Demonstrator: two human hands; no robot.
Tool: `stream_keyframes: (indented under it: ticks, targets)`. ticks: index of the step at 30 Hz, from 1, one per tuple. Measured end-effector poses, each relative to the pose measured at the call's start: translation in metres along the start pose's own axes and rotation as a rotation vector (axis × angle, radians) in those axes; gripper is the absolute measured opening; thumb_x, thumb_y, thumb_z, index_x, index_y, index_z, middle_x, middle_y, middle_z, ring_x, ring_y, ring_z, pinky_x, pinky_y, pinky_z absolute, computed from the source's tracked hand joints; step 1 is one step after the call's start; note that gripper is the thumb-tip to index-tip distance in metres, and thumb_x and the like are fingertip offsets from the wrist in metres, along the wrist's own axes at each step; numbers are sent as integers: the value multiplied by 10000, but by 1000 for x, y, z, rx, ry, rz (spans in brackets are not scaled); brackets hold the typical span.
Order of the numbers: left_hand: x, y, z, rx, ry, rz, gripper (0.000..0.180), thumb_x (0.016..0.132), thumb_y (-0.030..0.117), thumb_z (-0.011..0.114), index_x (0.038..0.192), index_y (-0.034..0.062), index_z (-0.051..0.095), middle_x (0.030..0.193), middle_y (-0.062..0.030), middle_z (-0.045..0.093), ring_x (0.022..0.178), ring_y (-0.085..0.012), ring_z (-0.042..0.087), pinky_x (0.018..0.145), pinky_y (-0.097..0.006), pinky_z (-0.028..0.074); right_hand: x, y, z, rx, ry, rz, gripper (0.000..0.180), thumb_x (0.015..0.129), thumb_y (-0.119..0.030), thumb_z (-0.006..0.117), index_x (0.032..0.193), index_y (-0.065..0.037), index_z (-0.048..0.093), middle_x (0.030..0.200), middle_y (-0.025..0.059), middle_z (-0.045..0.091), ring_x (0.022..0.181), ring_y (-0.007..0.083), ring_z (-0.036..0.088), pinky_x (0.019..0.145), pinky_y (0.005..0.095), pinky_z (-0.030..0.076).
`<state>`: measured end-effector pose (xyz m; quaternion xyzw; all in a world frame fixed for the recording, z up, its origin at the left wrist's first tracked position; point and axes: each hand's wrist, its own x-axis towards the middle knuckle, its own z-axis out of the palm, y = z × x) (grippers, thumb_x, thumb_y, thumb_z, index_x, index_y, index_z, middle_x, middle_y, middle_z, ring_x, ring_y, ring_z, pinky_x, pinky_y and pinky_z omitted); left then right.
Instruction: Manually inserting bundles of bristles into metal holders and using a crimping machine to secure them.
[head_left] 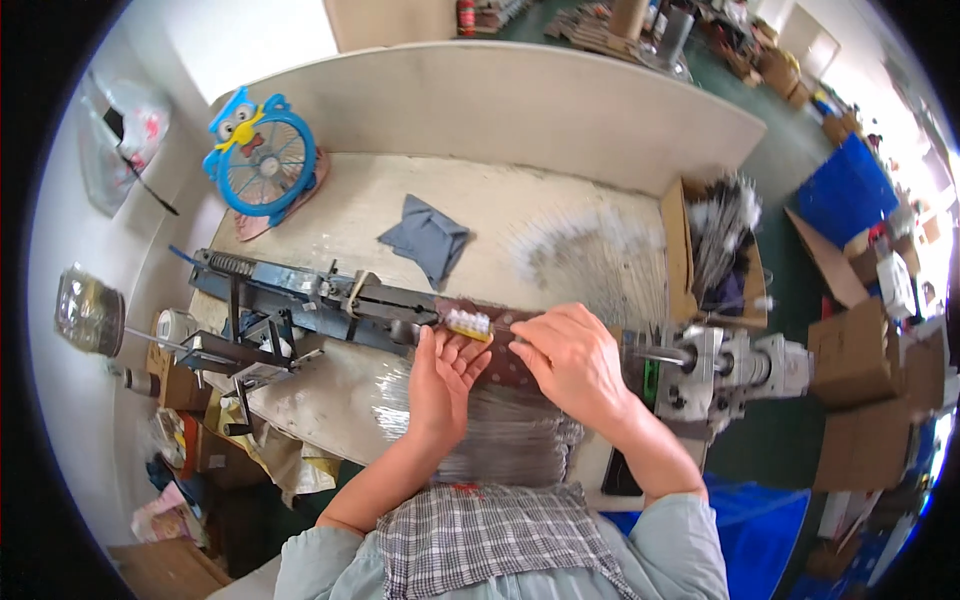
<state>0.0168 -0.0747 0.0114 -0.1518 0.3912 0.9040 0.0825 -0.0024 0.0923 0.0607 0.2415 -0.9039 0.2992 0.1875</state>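
Note:
My left hand [441,385] is turned palm up in front of the long metal bench machine [330,297]. Its curled fingers hold a small yellow piece with a row of white bits along it [469,324]; its exact kind is not clear. To the right of it, my right hand [575,362] is closed, with thumb and forefinger pressed together near the yellow piece. Whatever lies in that pinch is too small to make out. Beneath both hands lies a thick layer of thin, shiny wire-like rods [510,435], next to my checked apron [470,540].
A blue cartoon-shaped fan [268,165] and a grey cloth [428,240] are on the table. White-tipped thin rods [590,255] lie spread at the back. A carton [680,250] of similar rods stands at right, behind a metal motor-like unit [735,370].

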Motion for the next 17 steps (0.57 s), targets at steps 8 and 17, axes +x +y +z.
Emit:
stream_keyframes:
  ticks: [8,17]
  targets:
    - [-27,21,-65,321,64,49,430,904,197,547,1284,25,439,1226,-133,544,1102,-232,544,913,-356,439,-94,35,26,-65,-646,186,81,774,-169,645,790,-89,646,732,44,598,731,240,618,610,369,508]
    - [-47,125,-420,-25,794,572,564,788,601,598,1033,93,595,886,4,623,721,-109,543,628,-243,445,-80,21,1,-119,-607,204,62,763,-185,620,775,-143,663,822,-11,611,869,165,607,641,316,527]
